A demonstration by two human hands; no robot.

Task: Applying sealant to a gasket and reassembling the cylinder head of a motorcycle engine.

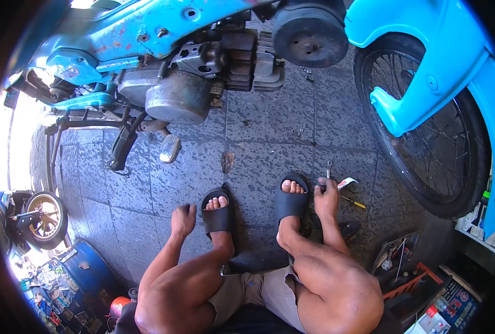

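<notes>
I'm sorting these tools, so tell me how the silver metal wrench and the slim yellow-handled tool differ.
The silver metal wrench shows bare metal; the slim yellow-handled tool has a bright yellow grip. The wrench points nearly straight ahead, the yellow-handled tool slants rightward. The wrench's near end meets the right hand in view; the yellow-handled tool lies beside it. Both are slender.

A motorcycle repair workshop by its look, a blue motorbike [114, 39] with its engine [178, 97] exposed, a spanner [329, 164], a yellow-handled screwdriver [360, 205] on the stained tiled floor [269, 122], scattered small metal parts [309, 76], a gold-rimmed wheel [59, 218] at the left, a blue drum [94, 264].
</notes>
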